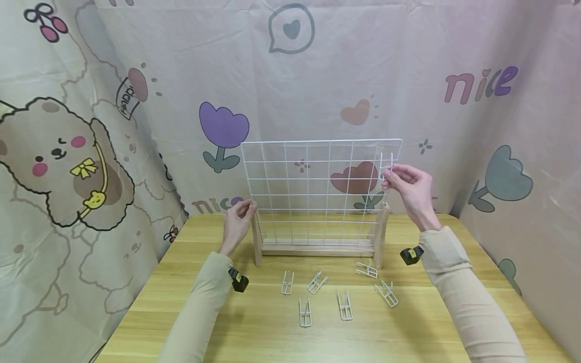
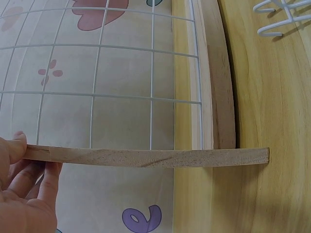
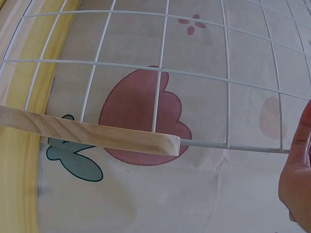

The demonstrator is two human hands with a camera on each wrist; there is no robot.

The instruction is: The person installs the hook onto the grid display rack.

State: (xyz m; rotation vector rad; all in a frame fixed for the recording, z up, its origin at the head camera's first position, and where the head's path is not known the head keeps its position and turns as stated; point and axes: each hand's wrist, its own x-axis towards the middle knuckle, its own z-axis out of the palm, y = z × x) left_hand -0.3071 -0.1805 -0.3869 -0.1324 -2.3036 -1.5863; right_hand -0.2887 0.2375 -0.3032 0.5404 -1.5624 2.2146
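Note:
A white wire grid (image 1: 330,178) stands upright in a wooden stand (image 1: 317,249). My left hand (image 1: 238,222) pinches the upper end of the stand's left post (image 2: 146,158), thumb on one side and fingers on the other in the left wrist view. Up at the grid's top right, my right hand (image 1: 412,189) holds a white wire hook (image 1: 392,159) between thumb and fingers, its two prongs pointing up. Whether that hook touches the grid I cannot tell. The right wrist view catches only the edge of the right hand (image 3: 297,179); the hook is out of sight there.
Several more white wire hooks lie on the wooden table (image 1: 254,327) in front of the stand, among them one hook (image 1: 366,269) close to the right post (image 1: 380,237). A printed curtain (image 1: 290,91) hangs behind and at both sides.

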